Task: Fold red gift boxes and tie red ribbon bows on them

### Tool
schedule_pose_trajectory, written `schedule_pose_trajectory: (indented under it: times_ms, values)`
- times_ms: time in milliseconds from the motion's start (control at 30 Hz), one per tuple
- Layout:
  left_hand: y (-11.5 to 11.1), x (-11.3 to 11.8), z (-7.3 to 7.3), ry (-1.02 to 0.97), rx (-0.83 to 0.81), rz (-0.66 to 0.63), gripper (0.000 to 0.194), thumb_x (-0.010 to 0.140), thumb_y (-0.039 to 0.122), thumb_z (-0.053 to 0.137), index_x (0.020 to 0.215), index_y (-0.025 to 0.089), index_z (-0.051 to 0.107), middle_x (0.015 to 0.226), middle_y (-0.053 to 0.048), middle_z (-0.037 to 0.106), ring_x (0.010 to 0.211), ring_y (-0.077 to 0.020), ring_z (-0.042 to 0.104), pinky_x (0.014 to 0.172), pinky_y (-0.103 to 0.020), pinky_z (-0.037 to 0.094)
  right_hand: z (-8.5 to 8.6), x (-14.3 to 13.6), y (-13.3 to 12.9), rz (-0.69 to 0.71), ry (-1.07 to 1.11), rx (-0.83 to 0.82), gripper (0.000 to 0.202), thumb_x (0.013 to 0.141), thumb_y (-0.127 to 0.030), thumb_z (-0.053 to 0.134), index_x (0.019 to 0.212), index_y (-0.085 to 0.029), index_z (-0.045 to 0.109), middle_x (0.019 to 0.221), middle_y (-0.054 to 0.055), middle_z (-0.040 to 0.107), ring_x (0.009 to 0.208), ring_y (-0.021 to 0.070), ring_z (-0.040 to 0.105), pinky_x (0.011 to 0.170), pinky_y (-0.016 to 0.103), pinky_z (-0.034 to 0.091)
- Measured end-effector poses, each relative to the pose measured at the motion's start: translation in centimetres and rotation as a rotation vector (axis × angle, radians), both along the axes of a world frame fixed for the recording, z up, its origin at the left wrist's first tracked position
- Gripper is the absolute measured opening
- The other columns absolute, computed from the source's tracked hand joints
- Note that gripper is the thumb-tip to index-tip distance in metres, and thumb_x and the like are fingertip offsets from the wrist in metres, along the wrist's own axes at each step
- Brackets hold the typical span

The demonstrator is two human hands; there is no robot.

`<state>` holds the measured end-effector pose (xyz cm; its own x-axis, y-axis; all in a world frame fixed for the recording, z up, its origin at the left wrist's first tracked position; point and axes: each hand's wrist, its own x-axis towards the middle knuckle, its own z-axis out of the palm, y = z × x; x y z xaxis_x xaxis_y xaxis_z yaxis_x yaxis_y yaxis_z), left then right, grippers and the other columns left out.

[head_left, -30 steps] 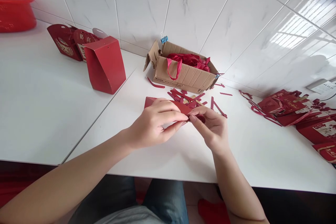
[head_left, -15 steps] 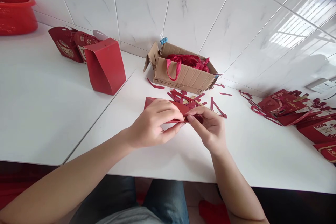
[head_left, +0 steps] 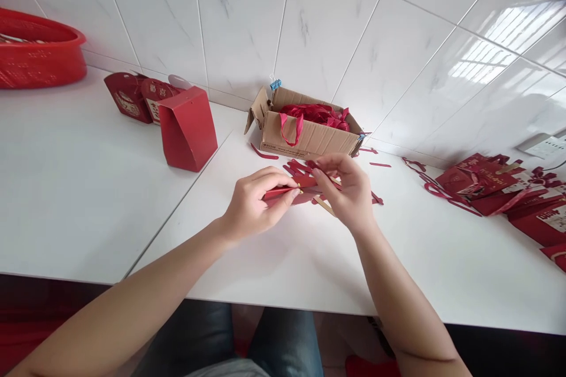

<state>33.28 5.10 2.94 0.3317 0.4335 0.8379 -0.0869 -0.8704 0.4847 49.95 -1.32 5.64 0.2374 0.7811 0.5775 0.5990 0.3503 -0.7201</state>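
A red folded card piece is pinched between the thumb and fingers of my left hand, with a small gold fastener at its edge. My right hand has its thumb and fingertips closed on the right part of the same red piece. Much of the piece is hidden by my fingers. Behind my hands lie several loose dark red strips. A cardboard box of red ribbons stands beyond them.
An upright red box and patterned red boxes stand at the left, with a red basket farther left. Several decorated red boxes line the right side. A tiled wall bounds the white table.
My right hand has moved up and away from my left, and the red piece has turned and shows its edge more. The camera view has shifted slightly.
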Motion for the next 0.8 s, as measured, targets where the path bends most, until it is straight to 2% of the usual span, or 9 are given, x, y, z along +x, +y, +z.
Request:
schedule_pose_trajectory:
  times_ms: [100,200,267,400,600,800]
  values:
    - [0.4,-0.1,0.2,-0.031,-0.096,0.125,0.005,0.081,0.018,0.064,0.077,0.017,0.066,0.078,-0.004,0.071,0.074,-0.0148,0.066,0.07,-0.027,0.055,1.9,0.3,1.4,-0.091,-0.168,0.034,0.013,0.082,-0.032,0.065,0.088,-0.022,0.062,0.094,0.004,0.066,0.081,0.0162,0.061,0.073,0.032,0.051]
    - [0.9,-0.3,0.2,-0.032,-0.186,0.218,0.007,0.08,0.023,0.065,0.077,0.017,0.067,0.081,-0.004,0.072,0.075,-0.0155,0.066,0.072,-0.028,0.055,3.5,-0.2,1.5,-0.222,-0.217,0.179,0.012,0.083,-0.034,0.063,0.084,-0.022,0.062,0.09,0.004,0.063,0.079,0.0164,0.059,0.069,0.032,0.05]
    - [1.3,-0.5,0.2,-0.036,-0.23,0.259,0.008,0.08,0.024,0.065,0.078,0.017,0.067,0.082,-0.004,0.072,0.076,-0.0156,0.066,0.073,-0.028,0.055,3.9,-0.9,1.0,-0.174,-0.246,0.194,0.01,0.084,-0.03,0.062,0.079,-0.022,0.061,0.08,0.003,0.062,0.071,0.0147,0.057,0.064,0.03,0.049]
    - [1.5,-0.6,0.3,-0.032,-0.29,0.294,0.009,0.08,0.025,0.065,0.078,0.016,0.068,0.08,-0.003,0.072,0.075,-0.015,0.067,0.073,-0.027,0.056,2.9,-2.3,0.4,0.039,-0.349,0.026,0.004,0.082,-0.019,0.062,0.079,-0.021,0.063,0.075,0.001,0.062,0.065,0.0122,0.056,0.058,0.026,0.047]
    - [1.3,-0.6,0.6,-0.027,-0.334,0.298,0.008,0.079,0.024,0.066,0.077,0.017,0.069,0.078,-0.002,0.072,0.073,-0.0158,0.067,0.069,-0.027,0.057,0.7,-2.8,2.3,0.058,-0.365,-0.003,0.007,0.083,-0.018,0.058,0.083,-0.021,0.064,0.083,0.004,0.064,0.071,0.0144,0.06,0.061,0.026,0.048]
    - [1.4,-0.6,0.5,-0.012,-0.325,0.296,0.01,0.081,0.027,0.065,0.078,0.017,0.068,0.078,-0.002,0.072,0.074,-0.0159,0.067,0.07,-0.027,0.057,0.2,-2.8,2.9,0.068,-0.374,0.014,0.01,0.085,-0.017,0.056,0.082,-0.02,0.064,0.085,0.004,0.065,0.071,0.0143,0.06,0.06,0.026,0.047]
